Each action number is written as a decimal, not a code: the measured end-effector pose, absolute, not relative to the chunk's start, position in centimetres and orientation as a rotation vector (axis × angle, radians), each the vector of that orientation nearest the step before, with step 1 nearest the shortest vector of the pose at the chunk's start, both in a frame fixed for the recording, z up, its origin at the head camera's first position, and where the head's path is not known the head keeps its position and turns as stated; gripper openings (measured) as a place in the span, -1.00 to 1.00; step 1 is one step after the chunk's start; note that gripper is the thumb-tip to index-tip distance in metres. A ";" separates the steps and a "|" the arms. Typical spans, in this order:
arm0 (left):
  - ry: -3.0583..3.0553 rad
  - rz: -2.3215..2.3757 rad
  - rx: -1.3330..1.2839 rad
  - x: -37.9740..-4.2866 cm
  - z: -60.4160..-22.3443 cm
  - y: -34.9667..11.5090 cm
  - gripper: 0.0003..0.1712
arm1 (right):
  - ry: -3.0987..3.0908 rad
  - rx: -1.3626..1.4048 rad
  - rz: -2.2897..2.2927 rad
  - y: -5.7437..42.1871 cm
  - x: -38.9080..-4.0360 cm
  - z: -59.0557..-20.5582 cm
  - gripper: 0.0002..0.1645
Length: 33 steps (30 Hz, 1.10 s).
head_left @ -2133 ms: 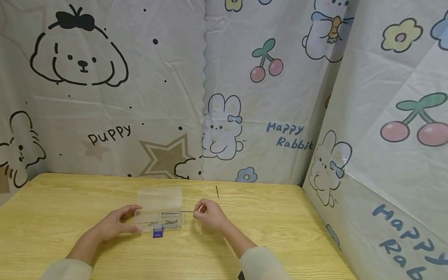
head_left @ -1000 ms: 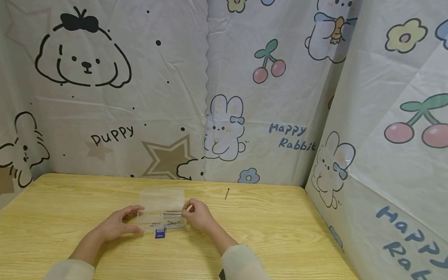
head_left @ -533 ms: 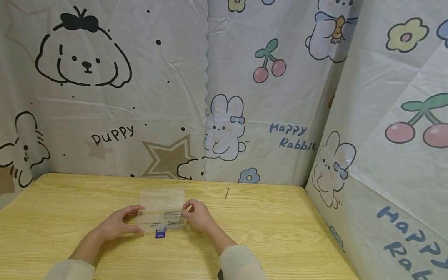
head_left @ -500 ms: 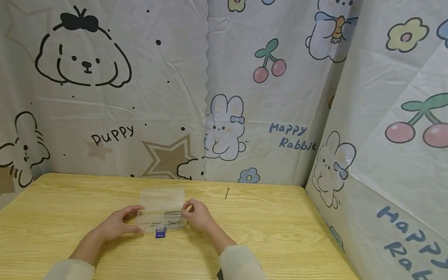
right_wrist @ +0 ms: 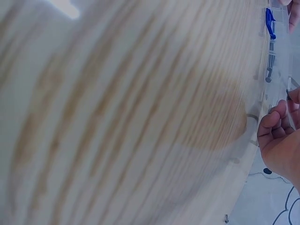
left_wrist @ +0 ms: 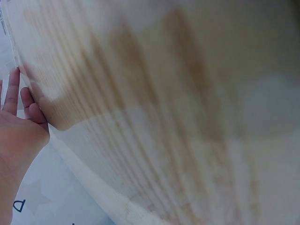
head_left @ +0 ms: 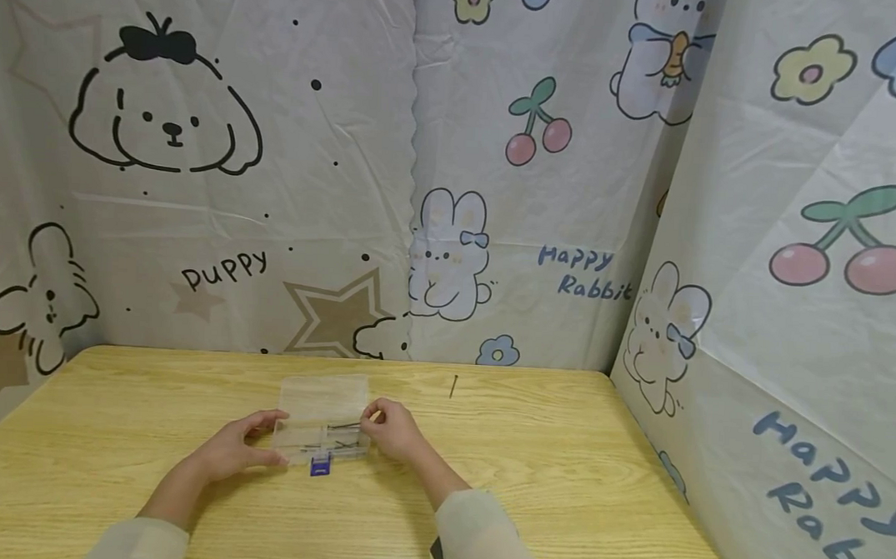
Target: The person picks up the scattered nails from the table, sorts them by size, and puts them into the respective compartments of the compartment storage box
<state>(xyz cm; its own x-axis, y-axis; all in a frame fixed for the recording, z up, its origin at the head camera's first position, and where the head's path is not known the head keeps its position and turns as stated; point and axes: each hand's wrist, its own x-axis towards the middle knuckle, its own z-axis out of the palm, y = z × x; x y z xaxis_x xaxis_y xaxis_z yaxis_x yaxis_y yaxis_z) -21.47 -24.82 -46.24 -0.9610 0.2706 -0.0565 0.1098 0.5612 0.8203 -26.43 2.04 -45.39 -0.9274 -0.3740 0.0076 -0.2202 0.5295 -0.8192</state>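
A clear plastic compartment box [head_left: 321, 397] stands on the table with its lid swung back and a blue latch [head_left: 321, 464] at the front. My left hand [head_left: 224, 448] holds the box's left end, thumb at the front and fingers at the back. At the right end, my right hand [head_left: 395, 431] pinches a long thin nail [head_left: 347, 426] between thumb and fingertips, over the rear right compartment. Several dark nails [head_left: 345, 445] lie in the front compartments. In the right wrist view, the nail's dark head [right_wrist: 288, 94] shows at the fingertips.
One loose nail [head_left: 454, 386] lies on the wooden table [head_left: 531, 450] behind and right of the box. Printed cloth [head_left: 317, 182] hangs behind the table and along its sides.
My right hand has moved left with the nail, from beyond the box's right end to over its compartment. Lately the nail has tilted slightly. The left hand keeps its hold on the box.
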 end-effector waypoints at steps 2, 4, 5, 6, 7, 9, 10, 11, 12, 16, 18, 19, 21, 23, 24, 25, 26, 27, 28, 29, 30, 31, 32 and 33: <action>2.623 1.349 0.333 -21.4 -46.2 -24.8 -0.12 | 2.591 -0.507 -1.358 2.1 -26.5 -45.5 -0.90; 2.626 1.348 0.334 -21.4 -46.1 -24.7 -0.12 | 2.588 -0.500 -1.354 2.0 -26.6 -45.6 -0.89; 2.628 1.351 0.335 -21.3 -46.1 -24.7 -0.12 | 2.589 -0.497 -1.352 2.0 -26.6 -45.6 -0.89; 2.633 1.347 0.340 -21.3 -46.0 -24.7 -0.12 | 2.588 -0.492 -1.351 2.0 -26.6 -45.7 -0.88; 2.636 1.345 0.343 -21.3 -46.0 -24.7 -0.12 | 2.587 -0.486 -1.351 2.0 -26.6 -45.7 -0.88; 2.639 1.347 0.339 -21.3 -46.0 -24.6 -0.13 | 2.586 -0.473 -1.350 2.0 -26.5 -45.7 -0.86; 2.641 1.346 0.336 -21.3 -45.9 -24.6 -0.13 | 2.585 -0.468 -1.350 2.0 -26.5 -45.6 -0.85; 2.642 1.347 0.331 -21.3 -45.9 -24.6 -0.13 | 2.581 -0.464 -1.353 2.0 -26.5 -45.6 -0.84; 2.642 1.344 0.327 -21.3 -45.9 -24.6 -0.13 | 2.575 -0.460 -1.355 2.0 -26.4 -45.5 -0.83; 2.638 1.349 0.311 -21.3 -45.9 -24.6 -0.12 | 2.567 -0.461 -1.356 2.1 -26.2 -45.2 -0.81; 2.636 1.352 0.309 -21.3 -45.9 -24.6 -0.12 | 2.569 -0.458 -1.356 2.2 -26.2 -45.0 -0.80; 2.637 1.353 0.309 -21.3 -46.0 -24.6 -0.12 | 2.573 -0.456 -1.354 2.3 -26.3 -44.9 -0.80; 2.639 1.355 0.307 -21.4 -46.0 -24.6 -0.13 | 2.576 -0.447 -1.356 2.6 -26.4 -45.0 -0.80; 2.642 1.356 0.308 -21.4 -46.0 -24.7 -0.13 | 2.578 -0.431 -1.368 3.1 -26.6 -45.0 -0.79; 2.642 1.357 0.309 -21.4 -46.0 -24.7 -0.14 | 2.583 -0.422 -1.374 3.3 -26.8 -45.1 -0.79; 2.642 1.357 0.307 -21.4 -46.0 -24.7 -0.14 | 2.588 -0.412 -1.380 3.6 -26.9 -45.2 -0.79; 2.641 1.359 0.307 -21.3 -45.9 -24.6 -0.14 | 2.593 -0.399 -1.392 3.9 -27.1 -45.2 -0.78; 2.639 1.360 0.307 -21.3 -45.9 -24.6 -0.14 | 2.600 -0.383 -1.401 4.2 -27.2 -45.3 -0.77; 2.636 1.361 0.307 -21.3 -45.9 -24.6 -0.14 | 2.610 -0.371 -1.405 4.6 -27.4 -45.3 -0.77; 2.634 1.361 0.308 -21.3 -45.8 -24.6 -0.14 | 2.623 -0.362 -1.407 5.0 -27.6 -45.4 -0.76; 2.631 1.360 0.309 -21.3 -45.8 -24.6 -0.13 | 2.636 -0.349 -1.410 5.4 -27.9 -45.4 -0.75; 2.630 1.359 0.309 -21.3 -45.8 -24.6 -0.13 | 2.649 -0.338 -1.413 5.8 -28.1 -45.4 -0.75; 2.629 1.358 0.311 -21.3 -45.8 -24.6 -0.13 | 2.664 -0.325 -1.415 6.2 -28.3 -45.4 -0.75; 2.629 1.357 0.313 -21.3 -45.9 -24.6 -0.13 | 2.682 -0.317 -1.413 6.7 -28.5 -45.3 -0.74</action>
